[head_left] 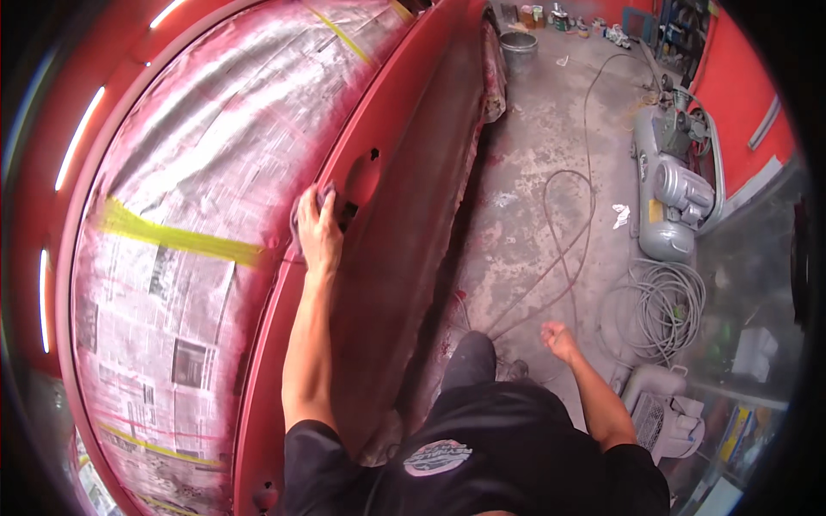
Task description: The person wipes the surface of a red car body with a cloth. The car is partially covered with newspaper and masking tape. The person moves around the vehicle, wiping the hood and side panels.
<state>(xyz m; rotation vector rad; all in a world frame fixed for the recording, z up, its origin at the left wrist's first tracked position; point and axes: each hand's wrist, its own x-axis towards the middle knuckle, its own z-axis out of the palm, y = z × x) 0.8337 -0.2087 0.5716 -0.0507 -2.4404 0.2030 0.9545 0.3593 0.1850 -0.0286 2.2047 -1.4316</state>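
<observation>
A red car door (361,172) with a dull, dusty finish runs up along my left side. My left hand (319,236) presses a purple-grey scuff pad (298,225) against the door's upper edge, just below the covered window. Fingers wrap over the pad, so most of it is hidden. Close to its fingertips are the door-handle recess and a dark opening. Newspaper (172,301) and yellow masking tape (185,241) cover the window, dusted with pink overspray. My right hand (561,341) hangs over the floor at my side, its fingers curled in with nothing visible in them.
A thin hose (591,129) loops across the stained concrete floor beside my feet. To the right stand a grey air compressor (675,193), a coiled hose (667,314) and a pale plastic container (667,421). A metal bucket (519,53) sits past the car's end.
</observation>
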